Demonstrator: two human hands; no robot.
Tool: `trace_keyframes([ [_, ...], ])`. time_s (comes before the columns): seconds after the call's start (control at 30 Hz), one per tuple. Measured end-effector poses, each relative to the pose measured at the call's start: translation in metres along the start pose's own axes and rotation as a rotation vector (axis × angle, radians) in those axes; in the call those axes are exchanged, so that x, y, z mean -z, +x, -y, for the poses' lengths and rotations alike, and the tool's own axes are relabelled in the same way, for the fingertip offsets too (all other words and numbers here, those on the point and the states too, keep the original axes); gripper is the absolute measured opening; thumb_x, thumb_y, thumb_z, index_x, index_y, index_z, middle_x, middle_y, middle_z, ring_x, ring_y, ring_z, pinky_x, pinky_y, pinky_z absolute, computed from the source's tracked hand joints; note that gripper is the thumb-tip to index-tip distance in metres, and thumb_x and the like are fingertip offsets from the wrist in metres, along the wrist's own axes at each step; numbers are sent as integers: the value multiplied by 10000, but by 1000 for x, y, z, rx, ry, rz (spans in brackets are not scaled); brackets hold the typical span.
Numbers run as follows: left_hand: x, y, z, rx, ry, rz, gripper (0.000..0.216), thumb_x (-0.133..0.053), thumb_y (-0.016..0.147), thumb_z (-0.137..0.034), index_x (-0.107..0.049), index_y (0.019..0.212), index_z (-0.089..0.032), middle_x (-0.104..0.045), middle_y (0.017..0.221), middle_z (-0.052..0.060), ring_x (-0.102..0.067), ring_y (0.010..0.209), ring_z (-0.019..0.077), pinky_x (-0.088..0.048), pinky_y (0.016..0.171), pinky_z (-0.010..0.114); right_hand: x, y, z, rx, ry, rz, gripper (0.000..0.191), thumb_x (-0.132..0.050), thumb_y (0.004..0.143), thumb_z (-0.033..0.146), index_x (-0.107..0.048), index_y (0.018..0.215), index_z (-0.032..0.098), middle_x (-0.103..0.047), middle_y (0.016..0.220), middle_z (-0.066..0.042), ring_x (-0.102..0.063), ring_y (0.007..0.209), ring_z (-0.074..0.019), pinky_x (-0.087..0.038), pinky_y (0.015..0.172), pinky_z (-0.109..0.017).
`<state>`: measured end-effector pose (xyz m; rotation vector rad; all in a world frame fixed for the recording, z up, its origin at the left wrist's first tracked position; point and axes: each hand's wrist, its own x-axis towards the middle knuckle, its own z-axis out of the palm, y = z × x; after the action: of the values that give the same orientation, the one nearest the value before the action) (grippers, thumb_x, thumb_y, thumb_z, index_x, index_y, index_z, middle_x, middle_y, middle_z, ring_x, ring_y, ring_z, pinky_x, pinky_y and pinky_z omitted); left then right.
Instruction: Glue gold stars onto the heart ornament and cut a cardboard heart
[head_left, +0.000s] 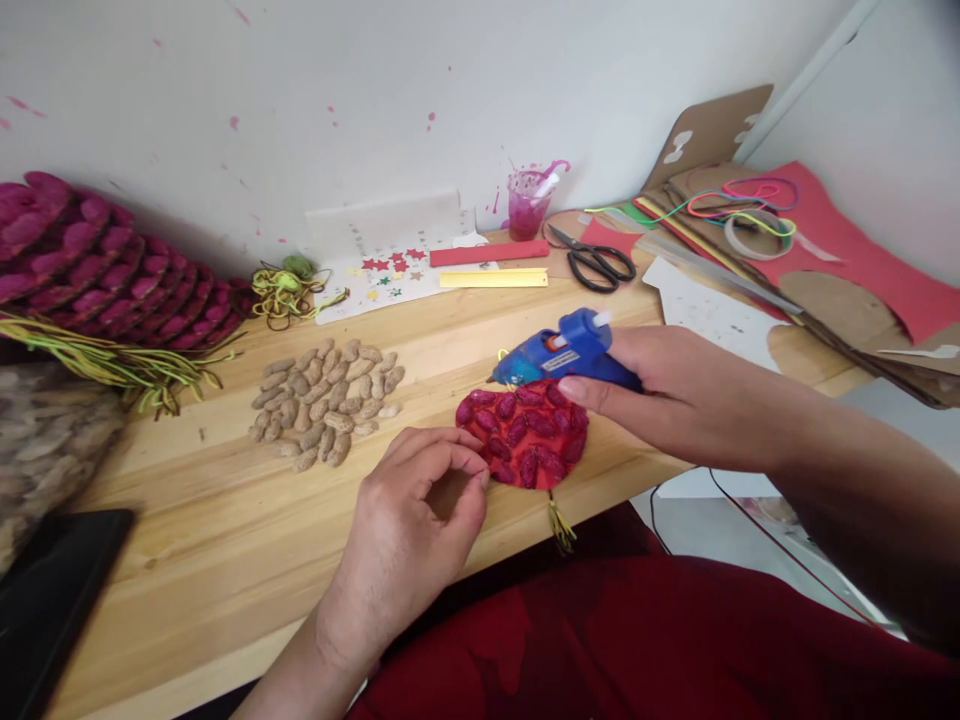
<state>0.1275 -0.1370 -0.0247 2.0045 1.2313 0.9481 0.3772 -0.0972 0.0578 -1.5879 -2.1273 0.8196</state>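
A red rounded piece (525,432) covered with magenta-dyed peanuts lies near the front edge of the wooden table. A yellow-green tassel (559,526) hangs from its near side, over the edge. My left hand (420,500) pinches the left rim of this piece between thumb and fingers. In my right hand (652,390) is a blue glue gun (559,352), with a white glue stick poking out of its back. Its nozzle points left, just above the far left rim of the piece; whether it touches cannot be made out.
Undyed peanuts (326,400) lie in a heap to the left. Behind are scissors (592,262), a pink-stained cup (529,205), paper stars (394,262) and folded strips (491,253). Stacked magenta pieces (112,270) stand far left. Cardboard and red sheets (847,250) fill the right.
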Motion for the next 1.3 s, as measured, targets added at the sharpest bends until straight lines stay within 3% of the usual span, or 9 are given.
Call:
trace_keyframes([
  [0.1, 2, 1, -3, 59, -26, 9, 77, -667, 822, -157, -701, 814, -226, -719, 982, 29, -661, 966, 190, -517, 884, 341, -9, -11, -16, -146, 276, -38, 431, -577, 912, 560, -563, 656, 214, -559, 521, -3, -478, 475, -132, -336, 487, -280],
  [0.23, 11, 10, -8, 195, -85, 5, 67, -673, 826, -227, -709, 769, -228, -717, 961, 21, -665, 915, 173, -520, 795, 289, -34, -25, -40, -305, 827, -76, 419, -538, 915, 616, -593, 809, 214, -565, 497, 2, -434, 409, -115, -295, 407, -253],
  [0.43, 24, 43, -7, 412, -62, 51, 175, -707, 795, -387, -727, 768, -215, -706, 774, 7, -588, 657, 142, -445, 580, 255, -50, -26, -50, -310, 1216, -148, 364, -671, 846, 551, -657, 849, 187, -623, 616, -25, -476, 435, -104, -311, 365, -219],
  [0.57, 21, 61, 1, 491, -88, 115, 180, -721, 769, -396, -746, 761, -218, -733, 734, 2, -615, 645, 150, -464, 606, 258, -50, -23, -49, -332, 1316, -168, 366, -679, 833, 540, -672, 832, 174, -663, 758, -50, -505, 482, -98, -379, 386, -213],
  [0.77, 19, 69, 12, 531, -121, 92, 183, -753, 739, -397, -753, 753, -215, -750, 773, 17, -634, 691, 170, -479, 615, 264, -53, -24, -49, -346, 1329, -112, 352, -648, 848, 542, -661, 859, 190, -646, 713, -42, -579, 565, -143, -486, 506, -246],
  [0.9, 24, 72, 12, 630, -211, 28, 222, -788, 693, -399, -724, 712, -187, -652, 623, -3, -471, 502, 93, -350, 457, 218, -57, -25, -48, -305, 1341, -146, 332, -656, 864, 523, -656, 846, 191, -658, 726, -43, -596, 605, -148, -501, 570, -252],
  [1.0, 23, 74, 11, 677, -257, 61, 232, -808, 664, -390, -717, 697, -180, -591, 567, -17, -386, 452, 66, -286, 414, 208, -59, -27, -49, -285, 1384, -157, 335, -672, 859, 524, -657, 831, 191, -648, 694, -35, -591, 608, -143, -493, 579, -240],
  [1.3, 16, 73, 16, 638, -206, 169, 222, -772, 716, -423, -747, 739, -203, -663, 657, 8, -425, 465, 78, -307, 438, 224, -60, -29, -51, -285, 1350, -148, 335, -653, 876, 515, -679, 866, 181, -664, 723, -48, -585, 589, -135, -489, 578, -249],
])
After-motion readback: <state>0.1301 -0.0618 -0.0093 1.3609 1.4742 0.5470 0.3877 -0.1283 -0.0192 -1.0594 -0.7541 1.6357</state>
